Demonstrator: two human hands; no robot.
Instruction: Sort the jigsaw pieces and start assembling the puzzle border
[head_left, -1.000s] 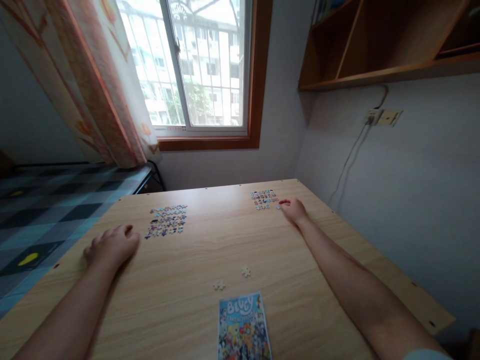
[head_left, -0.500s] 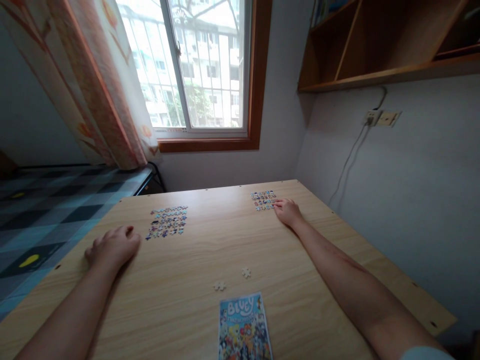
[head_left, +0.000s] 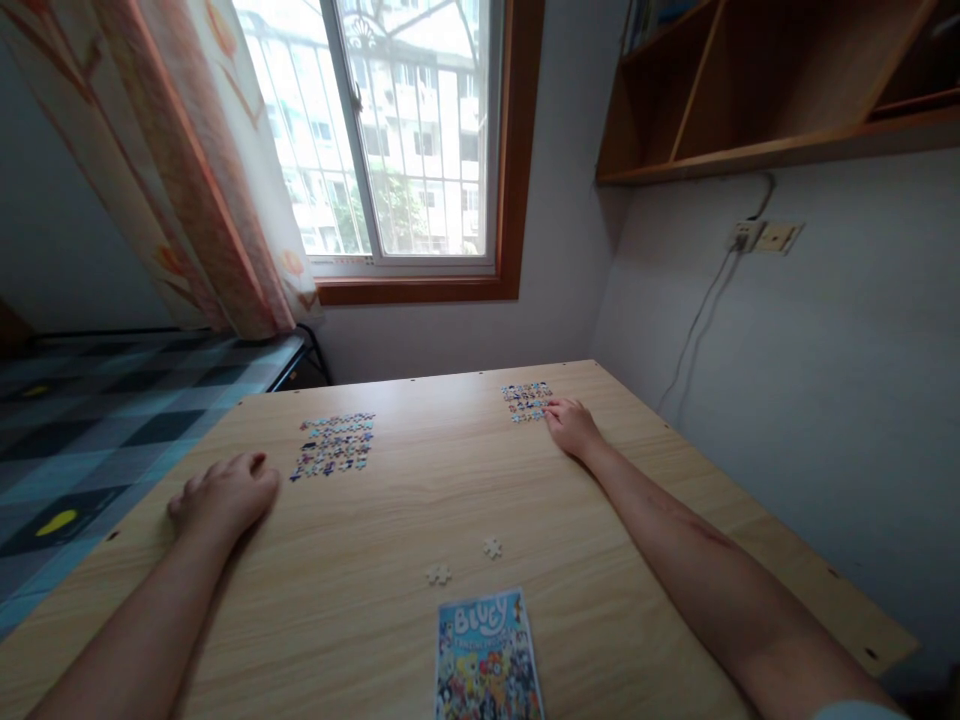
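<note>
Out at the tips, your right hand (head_left: 574, 428) had its fingers drawn nearly together at the near corner of the right-hand puzzle block (head_left: 527, 402); whether they gripped a piece, I couldn't tell. Your left hand (head_left: 225, 493) lay loosely curled beside the left-hand puzzle block (head_left: 335, 445), its palm hidden, its hold unclear. One dragging fingertip could have skewed those tidy rows! Two loose pieces (head_left: 439, 575) (head_left: 492, 548) sat nearer you, above the picture sheet (head_left: 489, 655). Open room stretched between the blocks; the table's (head_left: 405, 520) back edge ran close behind the right-hand one.
</note>
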